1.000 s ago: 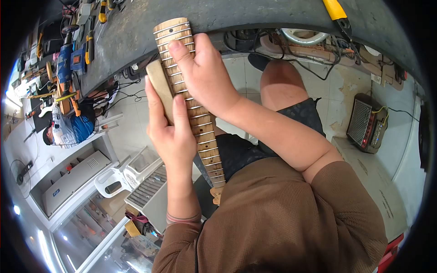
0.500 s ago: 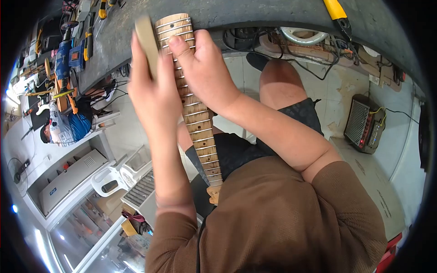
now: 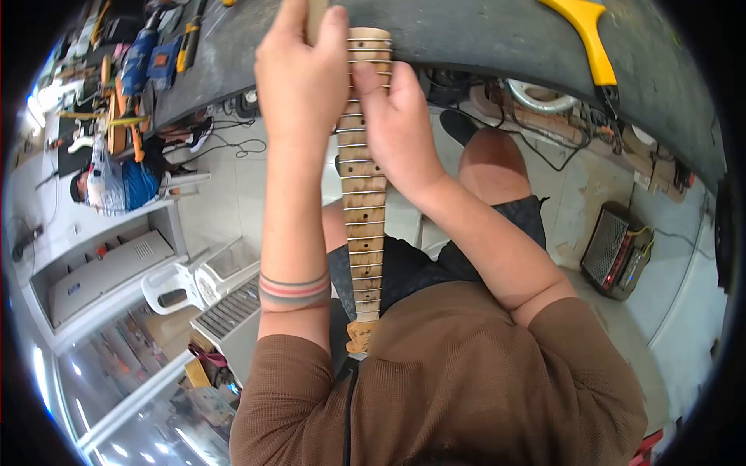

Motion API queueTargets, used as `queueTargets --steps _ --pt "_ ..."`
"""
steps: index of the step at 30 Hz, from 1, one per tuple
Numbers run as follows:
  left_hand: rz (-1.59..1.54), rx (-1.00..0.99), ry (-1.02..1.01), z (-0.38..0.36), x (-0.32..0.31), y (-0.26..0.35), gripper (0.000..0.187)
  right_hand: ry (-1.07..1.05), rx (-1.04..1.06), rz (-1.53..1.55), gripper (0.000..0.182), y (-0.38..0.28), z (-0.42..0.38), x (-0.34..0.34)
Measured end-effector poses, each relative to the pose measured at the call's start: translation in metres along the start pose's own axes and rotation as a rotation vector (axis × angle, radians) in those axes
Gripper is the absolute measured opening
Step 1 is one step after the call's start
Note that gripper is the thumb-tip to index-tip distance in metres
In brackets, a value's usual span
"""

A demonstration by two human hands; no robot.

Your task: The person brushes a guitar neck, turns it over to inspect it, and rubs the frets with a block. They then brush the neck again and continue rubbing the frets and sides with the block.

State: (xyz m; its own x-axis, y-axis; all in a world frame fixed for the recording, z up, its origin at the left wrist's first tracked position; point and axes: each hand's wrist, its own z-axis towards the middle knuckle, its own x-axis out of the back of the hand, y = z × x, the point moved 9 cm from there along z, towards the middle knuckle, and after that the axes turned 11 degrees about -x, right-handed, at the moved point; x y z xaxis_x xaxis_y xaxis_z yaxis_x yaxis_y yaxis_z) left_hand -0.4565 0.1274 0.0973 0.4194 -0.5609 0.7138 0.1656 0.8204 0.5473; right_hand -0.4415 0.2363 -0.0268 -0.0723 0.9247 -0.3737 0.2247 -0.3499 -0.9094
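Observation:
A guitar neck (image 3: 363, 225) with a light wooden fretboard and metal frets runs lengthwise toward me. Its headstock (image 3: 361, 334) rests near my lap and its wide heel end reaches the bench edge. My right hand (image 3: 402, 140) is closed around the neck near the heel, thumb on top of the frets and fingers underneath. My left hand (image 3: 301, 89) grips a flat tan block (image 3: 316, 17) beside the neck's left edge. Much of the block is hidden by the hand or cut off at the top of the view.
A dark bench (image 3: 474, 35) spans the top, with a yellow-handled tool (image 3: 594, 46) on it. Tools, including a blue power drill (image 3: 140, 58), lie at left. Cables hang below the bench. An amplifier (image 3: 610, 252) stands at right; another person (image 3: 116, 186) sits at far left.
My left hand has moved forward along the neck's edge with the block. The neck now lies straighter in view, and the whole scene has shifted slightly as the camera moved.

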Motion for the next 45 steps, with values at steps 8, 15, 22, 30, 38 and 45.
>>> queueTargets --steps 8,15,22,30,38,45 --pt "0.019 0.013 0.013 -0.098 0.017 0.005 0.068 -0.031 -0.013 -0.020 0.057 0.005 0.000 -0.002" --pt "-0.008 0.056 0.042 -0.063 0.012 0.005 0.065 -0.013 0.004 0.027 0.053 0.005 0.001 -0.003" --pt "0.026 0.013 0.016 -0.042 0.008 0.009 0.063 -0.002 0.016 -0.001 0.054 0.004 0.003 -0.004" --pt "0.097 -0.119 0.013 -0.140 0.025 0.006 0.071 0.005 0.006 -0.006 0.056 0.004 -0.001 -0.002" --pt "-0.015 -0.033 0.043 -0.026 0.005 0.004 0.065 0.025 0.033 -0.032 0.056 0.002 0.001 -0.002" --pt "-0.052 0.027 0.000 -0.105 0.015 0.007 0.070 0.013 0.021 -0.053 0.056 -0.002 -0.003 -0.001"
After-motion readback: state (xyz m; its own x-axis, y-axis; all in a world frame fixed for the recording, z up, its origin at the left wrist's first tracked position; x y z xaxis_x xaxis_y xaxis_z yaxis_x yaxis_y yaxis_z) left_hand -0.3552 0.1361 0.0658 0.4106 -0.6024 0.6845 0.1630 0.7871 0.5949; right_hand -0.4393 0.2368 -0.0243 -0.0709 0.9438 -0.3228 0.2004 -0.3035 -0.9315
